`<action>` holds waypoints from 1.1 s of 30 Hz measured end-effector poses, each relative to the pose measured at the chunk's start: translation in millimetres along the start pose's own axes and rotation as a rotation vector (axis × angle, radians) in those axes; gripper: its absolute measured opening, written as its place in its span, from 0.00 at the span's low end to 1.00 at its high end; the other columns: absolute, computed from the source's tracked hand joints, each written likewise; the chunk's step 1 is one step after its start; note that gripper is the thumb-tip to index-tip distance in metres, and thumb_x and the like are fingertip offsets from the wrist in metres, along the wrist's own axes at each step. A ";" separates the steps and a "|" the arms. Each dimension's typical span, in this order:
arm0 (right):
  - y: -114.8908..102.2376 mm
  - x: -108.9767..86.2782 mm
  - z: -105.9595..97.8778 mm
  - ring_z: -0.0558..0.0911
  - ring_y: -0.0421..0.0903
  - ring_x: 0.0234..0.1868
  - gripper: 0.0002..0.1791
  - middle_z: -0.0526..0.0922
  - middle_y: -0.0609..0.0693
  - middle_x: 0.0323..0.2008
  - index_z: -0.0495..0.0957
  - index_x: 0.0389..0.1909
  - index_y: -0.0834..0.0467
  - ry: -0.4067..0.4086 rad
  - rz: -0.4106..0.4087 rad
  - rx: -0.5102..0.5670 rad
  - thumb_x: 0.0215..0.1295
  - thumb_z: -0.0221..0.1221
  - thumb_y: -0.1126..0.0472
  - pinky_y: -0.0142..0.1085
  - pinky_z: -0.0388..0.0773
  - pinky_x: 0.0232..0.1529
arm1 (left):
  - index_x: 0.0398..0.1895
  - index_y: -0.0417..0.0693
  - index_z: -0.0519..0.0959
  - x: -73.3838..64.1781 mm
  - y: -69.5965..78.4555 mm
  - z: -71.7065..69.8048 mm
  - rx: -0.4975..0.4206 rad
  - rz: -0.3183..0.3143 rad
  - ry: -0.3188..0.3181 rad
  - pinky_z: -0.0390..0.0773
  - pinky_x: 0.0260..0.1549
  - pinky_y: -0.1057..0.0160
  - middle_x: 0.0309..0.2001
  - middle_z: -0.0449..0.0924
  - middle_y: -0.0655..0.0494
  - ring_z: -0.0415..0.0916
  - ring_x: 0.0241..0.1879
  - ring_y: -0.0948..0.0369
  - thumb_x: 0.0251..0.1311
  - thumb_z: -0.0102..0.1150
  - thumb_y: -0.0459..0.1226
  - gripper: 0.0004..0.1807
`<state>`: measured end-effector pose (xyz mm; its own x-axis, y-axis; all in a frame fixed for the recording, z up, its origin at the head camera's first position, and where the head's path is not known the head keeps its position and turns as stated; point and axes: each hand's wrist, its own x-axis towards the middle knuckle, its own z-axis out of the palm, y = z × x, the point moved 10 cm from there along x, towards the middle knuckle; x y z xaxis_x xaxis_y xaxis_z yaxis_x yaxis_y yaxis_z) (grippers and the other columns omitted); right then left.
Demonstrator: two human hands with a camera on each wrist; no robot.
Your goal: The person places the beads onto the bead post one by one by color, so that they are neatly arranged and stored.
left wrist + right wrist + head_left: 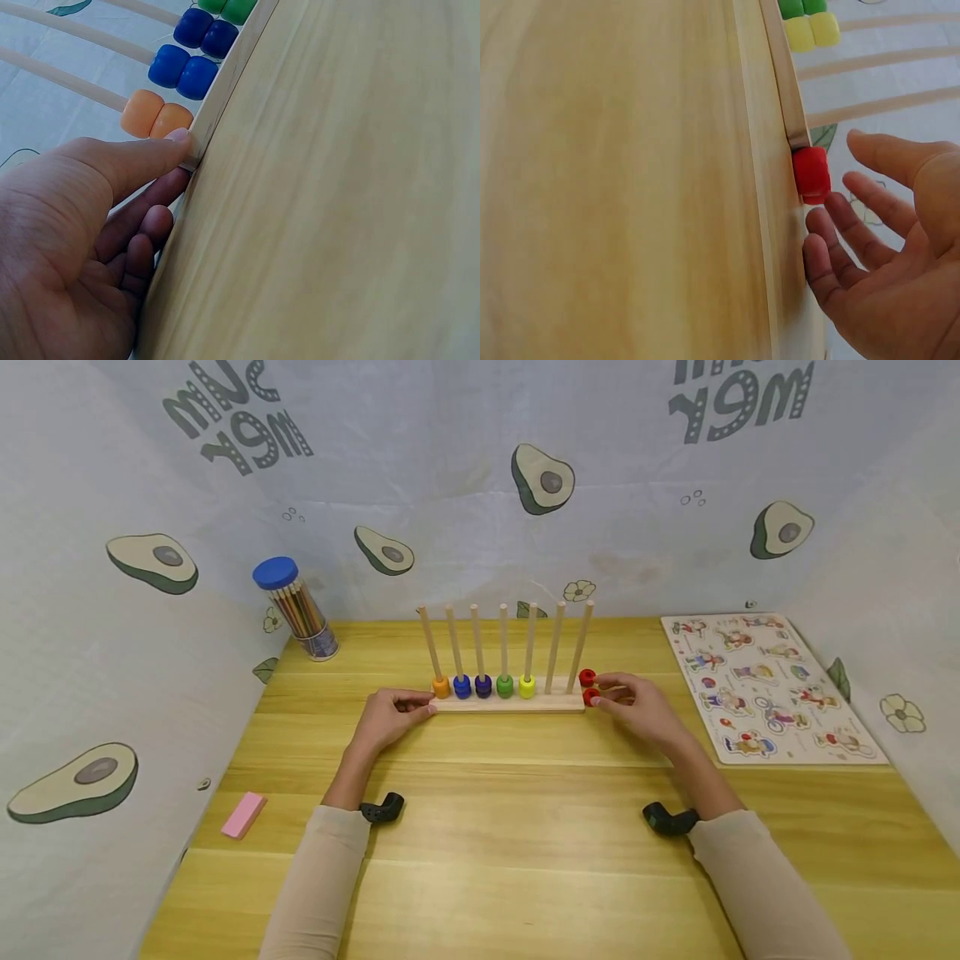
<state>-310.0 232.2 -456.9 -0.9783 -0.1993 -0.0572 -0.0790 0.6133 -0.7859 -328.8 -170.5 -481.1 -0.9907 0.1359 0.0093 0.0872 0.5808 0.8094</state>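
Note:
A wooden bead stand (pixel 510 703) with several upright pegs stands near the back of the table. Orange (pixel 441 687), blue (pixel 462 686), dark blue (pixel 483 686), green (pixel 505 686) and yellow beads (pixel 527 687) sit at the foot of their pegs, in stacked pairs where the wrist views show them. The two rightmost pegs are bare. My left hand (pixel 390 717) pinches the base's left end between thumb and fingers, beside the orange beads (pixel 171 120). Two red beads (pixel 587 677) lie on the table against the right end. My right hand (pixel 636 703) is beside them, fingers loosely bent and spread, thumb apart.
A blue-lidded jar of pencils (pixel 300 610) stands at the back left. A pink block (pixel 243 815) lies at the left edge. On the right lies a picture puzzle board (pixel 772 689). A cloth with avocado prints (pixel 450 485) hangs behind the table.

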 end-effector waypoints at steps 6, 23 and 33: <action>5.1 3.0 4.5 0.79 0.59 0.58 0.25 0.78 0.64 0.63 0.74 0.68 0.62 -0.010 0.011 -0.021 0.76 0.61 0.57 0.37 0.76 0.53 | 0.48 0.58 0.91 -0.1 0.5 0.1 -0.013 0.001 0.001 0.76 0.31 0.65 0.38 0.89 0.57 0.79 0.33 0.59 0.61 0.74 0.48 0.14; 1.2 4.1 5.0 0.79 0.56 0.51 0.20 0.82 0.63 0.52 0.77 0.62 0.64 0.015 0.024 -0.056 0.74 0.61 0.59 0.39 0.75 0.48 | 0.47 0.58 0.91 -1.6 -0.6 -0.3 -0.002 0.005 0.009 0.77 0.32 0.62 0.36 0.89 0.57 0.79 0.33 0.57 0.61 0.74 0.48 0.13; -16.5 -2.9 -34.2 0.81 0.55 0.50 0.22 0.83 0.62 0.53 0.78 0.62 0.63 0.155 -0.058 -0.036 0.73 0.63 0.55 0.19 0.73 0.43 | 0.48 0.58 0.91 -1.8 0.0 -0.5 0.015 0.006 0.010 0.77 0.32 0.64 0.37 0.89 0.57 0.79 0.33 0.59 0.61 0.73 0.48 0.14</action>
<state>-312.4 248.8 -422.7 -0.9894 -0.1172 0.0856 -0.1408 0.6319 -0.7621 -327.1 -171.1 -480.8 -0.9912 0.1310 0.0199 0.0944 0.5919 0.8005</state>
